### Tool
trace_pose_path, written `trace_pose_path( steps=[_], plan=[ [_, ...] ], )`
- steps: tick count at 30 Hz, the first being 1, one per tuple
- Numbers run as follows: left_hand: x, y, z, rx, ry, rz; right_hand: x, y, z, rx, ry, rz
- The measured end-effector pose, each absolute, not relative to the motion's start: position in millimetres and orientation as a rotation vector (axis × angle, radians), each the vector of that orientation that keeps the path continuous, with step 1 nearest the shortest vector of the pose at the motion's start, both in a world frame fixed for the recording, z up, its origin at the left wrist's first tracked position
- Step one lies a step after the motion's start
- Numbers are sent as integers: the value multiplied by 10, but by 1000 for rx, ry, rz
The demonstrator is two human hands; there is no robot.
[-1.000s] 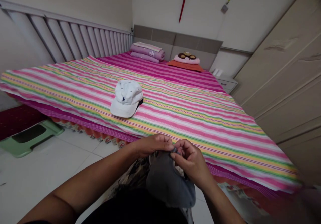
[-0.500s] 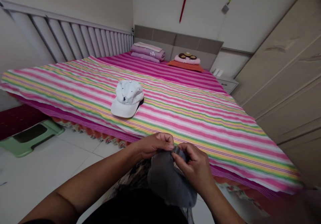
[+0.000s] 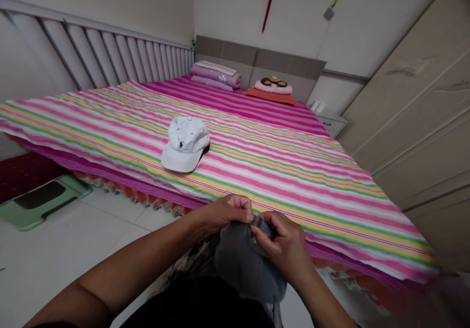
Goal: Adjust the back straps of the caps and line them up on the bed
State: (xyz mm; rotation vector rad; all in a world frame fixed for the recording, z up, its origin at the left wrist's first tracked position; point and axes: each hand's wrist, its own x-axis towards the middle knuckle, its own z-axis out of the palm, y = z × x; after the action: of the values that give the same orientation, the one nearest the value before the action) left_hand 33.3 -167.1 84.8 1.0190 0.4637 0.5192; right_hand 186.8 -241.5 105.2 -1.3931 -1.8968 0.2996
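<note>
Gray cloth cap (image 3: 246, 264) hung between both hands, low in front of the person and over a patterned fabric (image 3: 194, 262) on the lap. Far beyond the hands stretched a wide bed under a striped sheet (image 3: 293, 186), with a slatted metal bed rail (image 3: 99, 58) ahead and to the left and a cream wardrobe (image 3: 414, 122) off to the right. A green plastic step stool (image 3: 44, 203) stood on the floor, left of the left hand. Ahead of the hands, on the sheet, lay a white baseball cap (image 3: 185, 144), well apart from them. The left hand (image 3: 227, 214) was curled, its fingertips pinching the gray cap's edge just beside a small metal buckle (image 3: 257, 222). The right hand (image 3: 281, 247) pinched that buckle between thumb and forefinger, just right of the left hand.
</note>
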Motion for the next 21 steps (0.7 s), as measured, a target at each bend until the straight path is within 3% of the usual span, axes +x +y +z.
trace_pose_path(
  steps=[2,6,8,13,21],
  plan=[
    [341,-1636,832,997,471,534,1906,-2398,1066,-1425,-1834,538],
    [342,-1555,825,916,444,548,2019,-2347,1055,-1310,-1598,1319],
    [336,-1533,844,898,435,507,2060,-2326,1022,-1263,-1439,1525],
    [314,-1513,906,950,458,368,2075,-2305,952,-1152,-1178,1570],
    [342,-1518,932,1035,489,316,2053,-2300,1012,-1259,-1217,1472]
  ],
)
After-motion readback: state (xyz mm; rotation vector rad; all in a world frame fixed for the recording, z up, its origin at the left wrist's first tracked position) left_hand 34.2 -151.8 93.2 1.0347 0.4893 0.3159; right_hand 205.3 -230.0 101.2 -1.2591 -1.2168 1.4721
